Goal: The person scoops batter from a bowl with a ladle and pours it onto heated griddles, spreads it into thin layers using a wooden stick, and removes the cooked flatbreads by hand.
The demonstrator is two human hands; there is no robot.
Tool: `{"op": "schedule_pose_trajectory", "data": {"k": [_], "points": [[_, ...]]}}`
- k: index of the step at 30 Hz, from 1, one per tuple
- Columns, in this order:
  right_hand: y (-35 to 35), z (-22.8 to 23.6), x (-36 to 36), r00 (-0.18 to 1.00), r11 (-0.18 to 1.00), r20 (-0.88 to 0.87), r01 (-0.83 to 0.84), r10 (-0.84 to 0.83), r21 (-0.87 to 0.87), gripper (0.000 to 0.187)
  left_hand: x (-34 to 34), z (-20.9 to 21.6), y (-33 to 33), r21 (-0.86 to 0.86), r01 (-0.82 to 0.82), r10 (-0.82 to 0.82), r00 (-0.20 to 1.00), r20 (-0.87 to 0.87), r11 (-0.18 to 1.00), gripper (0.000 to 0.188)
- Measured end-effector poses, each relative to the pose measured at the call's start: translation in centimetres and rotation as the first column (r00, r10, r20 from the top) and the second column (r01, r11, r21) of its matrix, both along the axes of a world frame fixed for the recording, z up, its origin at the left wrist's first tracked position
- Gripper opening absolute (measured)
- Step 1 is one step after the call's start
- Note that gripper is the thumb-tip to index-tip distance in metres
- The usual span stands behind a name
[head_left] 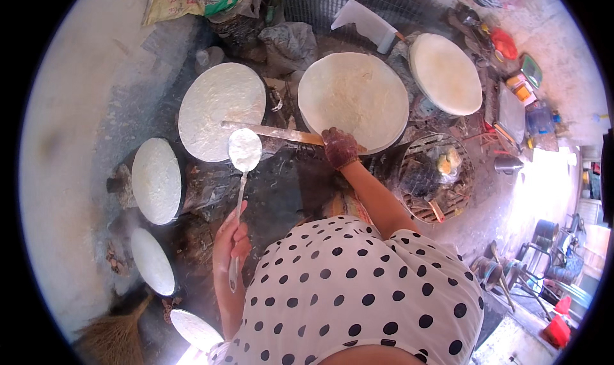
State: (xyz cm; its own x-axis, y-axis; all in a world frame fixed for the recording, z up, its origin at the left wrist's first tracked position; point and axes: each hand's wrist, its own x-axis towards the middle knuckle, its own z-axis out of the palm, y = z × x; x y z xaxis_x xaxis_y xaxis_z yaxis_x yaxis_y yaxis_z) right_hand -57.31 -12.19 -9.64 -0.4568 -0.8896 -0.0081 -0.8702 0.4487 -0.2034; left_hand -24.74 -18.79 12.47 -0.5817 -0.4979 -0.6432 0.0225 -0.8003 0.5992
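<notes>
My left hand (235, 236) is closed round the handle of a metal ladle (245, 149), whose bowl is coated with white batter. My right hand (339, 147), in a dark red glove, grips the wooden handle of a long flat spatula (272, 130). The spatula's blade points left, its tip over the near edge of a round griddle (217, 106) covered with white batter. The ladle bowl is just below the blade; whether they touch I cannot tell. Beyond my right hand, a middle griddle (352, 90) carries a pale layer, drier and brownish in places.
A stack of round flatbreads (446, 71) lies at the far right. More batter-covered griddles (157, 179) (152, 261) curve down the left side, above a straw broom (121, 333). A round grate (438, 195) with a plastic bag sits right of my arm. A white-bladed cleaver-like board (364, 23) leans behind.
</notes>
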Motion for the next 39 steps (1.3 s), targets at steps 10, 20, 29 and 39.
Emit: {"op": "schedule_pose_trajectory", "data": {"k": [10, 20, 29, 39], "points": [[1.5, 2.4, 1.0, 0.993, 0.995, 0.115, 0.045, -0.035, -0.089, 0.029, -0.3, 0.3, -0.6, -0.014, 0.022, -0.021, 0.999, 0.028, 1.000, 0.041], [14.5, 2.3, -3.7, 0.836, 0.755, 0.172, 0.545, -0.521, -0.365, 0.049, -1.1, 3.5, 0.5, -0.319, 0.118, -0.099, 0.992, 0.076, 0.940, 0.043], [16.6, 0.7, -3.4, 0.774, 0.786, 0.137, 0.608, -0.619, 0.112, 0.039, -4.6, -0.8, -1.2, -0.032, 0.100, -0.105, 0.976, -0.193, 0.994, 0.042], [17.9, -2.1, -11.5, -0.395, 0.524, 0.846, 0.665, -0.357, 0.532, 0.040, -8.1, -5.0, -0.9, 0.080, 0.200, -0.189, 0.974, -0.125, 0.977, 0.036]]}}
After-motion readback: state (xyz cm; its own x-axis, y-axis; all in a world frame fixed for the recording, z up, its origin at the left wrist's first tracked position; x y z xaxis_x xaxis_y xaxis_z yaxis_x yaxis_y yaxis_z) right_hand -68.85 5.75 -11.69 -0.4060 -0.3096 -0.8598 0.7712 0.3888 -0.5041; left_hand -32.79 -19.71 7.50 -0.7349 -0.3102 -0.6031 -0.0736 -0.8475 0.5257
